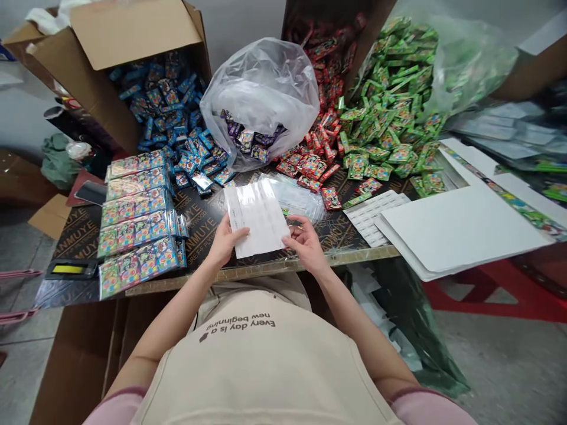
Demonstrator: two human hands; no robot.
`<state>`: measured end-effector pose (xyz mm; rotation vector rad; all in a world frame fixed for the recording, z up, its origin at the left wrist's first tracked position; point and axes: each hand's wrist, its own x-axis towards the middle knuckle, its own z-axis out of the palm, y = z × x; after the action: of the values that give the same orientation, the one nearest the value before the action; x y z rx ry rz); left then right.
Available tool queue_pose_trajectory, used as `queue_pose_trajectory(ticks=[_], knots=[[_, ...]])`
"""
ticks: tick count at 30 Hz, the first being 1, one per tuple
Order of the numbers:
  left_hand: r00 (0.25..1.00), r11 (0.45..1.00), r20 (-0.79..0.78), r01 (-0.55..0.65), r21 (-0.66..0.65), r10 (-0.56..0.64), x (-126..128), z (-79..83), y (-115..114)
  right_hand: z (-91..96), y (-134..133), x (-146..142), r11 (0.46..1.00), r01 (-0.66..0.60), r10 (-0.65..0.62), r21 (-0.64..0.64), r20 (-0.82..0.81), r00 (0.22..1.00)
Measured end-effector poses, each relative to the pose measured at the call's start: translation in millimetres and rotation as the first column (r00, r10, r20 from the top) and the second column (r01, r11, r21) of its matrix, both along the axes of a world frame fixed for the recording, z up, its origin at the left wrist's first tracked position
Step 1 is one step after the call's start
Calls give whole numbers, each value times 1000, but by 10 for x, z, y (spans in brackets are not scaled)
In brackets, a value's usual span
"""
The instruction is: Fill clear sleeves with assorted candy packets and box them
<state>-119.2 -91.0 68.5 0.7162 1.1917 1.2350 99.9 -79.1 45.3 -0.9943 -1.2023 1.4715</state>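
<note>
Both hands closed on one clear plastic sleeve (258, 217), held just above the near edge of the worktop (283, 267). Left hand (225, 241) pinching the sleeve's near left corner, thumb on top; right hand (305, 242) gripping the near right edge, fingers curled under. Sleeve flat and slightly tilted, long axis running away from the body and leaning a little to the left, far end over the dark printed board. Neither hand clearly nearer: one at each side of the near end, sleeve lying straight ahead between them. Just beyond the sleeve, touching or nearly so, a loose stack of more clear sleeves (301, 200). Further back, a clear bag of purple packets (252, 141) dead centre, blue packets (177, 118) spilling from a cardboard box (128, 35) to the left, red packets (319, 159) and green packets (390, 118) to the right. Filled strips of packets (137, 230) stacked at the left edge, well within reach of the left hand. White card sheets (460, 230) off to the right.
</note>
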Motion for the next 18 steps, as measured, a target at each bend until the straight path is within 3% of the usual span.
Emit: queue_pose_trajectory(ticks=[4,7,12,15,18], knots=[[999,999,-28,47,12,-46,-67,49,-62,51,43,-80,996,67,-71,52,90,993],[992,993,-21,120,-23,-121,-93,51,-80,71,81,-95,998,19,-31,68,181,983],[990,979,-12,135,-152,-138,-113,-41,-12,97,115,-114,994,-46,28,96,188,982],[994,978,7,106,-178,-107,-99,-107,23,91,130,-100,991,-57,29,120,225,974],[999,996,-37,-4,-87,1,-58,-121,16,73,131,-86,992,10,-45,125,281,959]])
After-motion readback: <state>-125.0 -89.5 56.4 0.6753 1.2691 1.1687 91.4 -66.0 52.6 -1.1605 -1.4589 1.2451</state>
